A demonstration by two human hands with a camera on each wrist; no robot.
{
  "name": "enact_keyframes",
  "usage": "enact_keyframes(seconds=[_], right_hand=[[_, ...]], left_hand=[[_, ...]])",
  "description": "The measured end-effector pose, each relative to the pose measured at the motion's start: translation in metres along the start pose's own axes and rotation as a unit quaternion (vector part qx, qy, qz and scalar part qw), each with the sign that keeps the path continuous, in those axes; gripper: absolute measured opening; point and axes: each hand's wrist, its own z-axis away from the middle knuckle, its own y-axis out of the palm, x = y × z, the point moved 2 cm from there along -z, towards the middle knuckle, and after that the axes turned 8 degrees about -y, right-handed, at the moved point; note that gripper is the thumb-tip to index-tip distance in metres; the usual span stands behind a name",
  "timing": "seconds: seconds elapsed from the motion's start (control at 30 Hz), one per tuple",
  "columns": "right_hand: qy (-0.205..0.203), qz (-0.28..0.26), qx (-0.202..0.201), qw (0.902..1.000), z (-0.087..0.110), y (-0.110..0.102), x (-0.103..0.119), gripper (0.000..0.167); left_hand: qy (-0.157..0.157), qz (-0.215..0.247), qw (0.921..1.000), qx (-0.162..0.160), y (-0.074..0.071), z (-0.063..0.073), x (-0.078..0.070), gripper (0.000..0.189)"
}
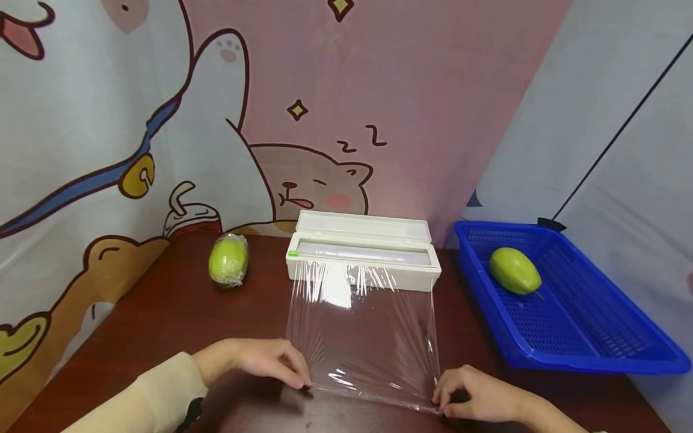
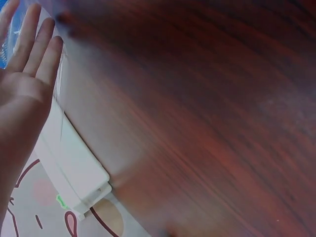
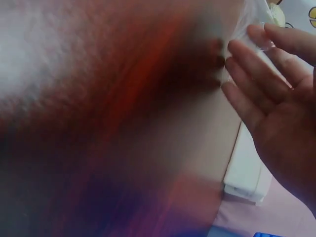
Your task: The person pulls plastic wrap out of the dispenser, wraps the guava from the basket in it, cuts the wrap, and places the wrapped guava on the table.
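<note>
A sheet of clear cling film stretches toward me over the table from a white cling film dispenser, whose lid stands raised. My left hand pinches the film's near left corner between thumb and fingers. At the near right corner, my right hand pinches the film the same way. The sheet is taut, with creases along its sides and near edge. In the left wrist view the dispenser lies beyond the left hand; the right wrist view shows the right hand beside the film.
A green fruit wrapped in film sits at the back left of the table. On the right, a blue plastic basket holds one unwrapped green fruit. Cartoon-printed cloth hangs behind the dark wooden table.
</note>
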Motion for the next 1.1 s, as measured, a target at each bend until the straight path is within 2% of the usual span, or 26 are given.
enact_keyframes(seconds=[0.1,0.2,0.33,0.57,0.63,0.77,0.87,0.93,1.03,1.1], right_hand=[[-0.025,0.07,-0.012,0.9971,-0.002,0.005,0.001,0.011],[-0.038,0.134,-0.019,0.9901,-0.005,0.008,0.003,0.016],[-0.03,0.192,-0.013,0.9809,-0.009,0.012,0.005,0.019],[0.004,0.203,0.011,0.9791,-0.009,0.017,0.006,0.027],[0.01,0.201,0.015,0.9795,-0.008,0.018,0.006,0.029],[0.016,0.198,0.011,0.9799,-0.009,0.019,0.005,0.034],[0.035,0.193,0.005,0.9806,-0.009,0.019,0.003,0.042],[0.046,0.183,0.005,0.982,-0.008,0.019,0.002,0.045],[0.058,0.16,0.001,0.9855,-0.007,0.019,0.001,0.049],[0.054,0.148,-0.004,0.9874,-0.006,0.019,0.0,0.051]], left_hand=[[-0.02,-0.005,0.9998,-0.001,0.002,0.002,0.0,0.031],[-0.039,0.005,0.9992,-0.007,0.005,0.004,-0.001,0.032],[-0.037,0.005,0.9992,-0.015,0.006,0.006,-0.001,0.033],[-0.027,0.026,0.9991,-0.018,0.008,0.012,0.008,0.04],[-0.02,0.018,0.9991,-0.033,0.011,0.011,0.01,0.041],[0.004,-0.03,0.9966,-0.077,0.015,0.008,0.012,0.037],[0.021,-0.071,0.9919,-0.103,0.016,0.007,0.012,0.027],[0.036,-0.108,0.9859,-0.122,0.018,0.006,0.013,0.018],[0.064,-0.178,0.9684,-0.162,0.022,0.004,0.015,0.01],[0.072,-0.212,0.9561,-0.188,0.024,0.002,0.016,0.013]])
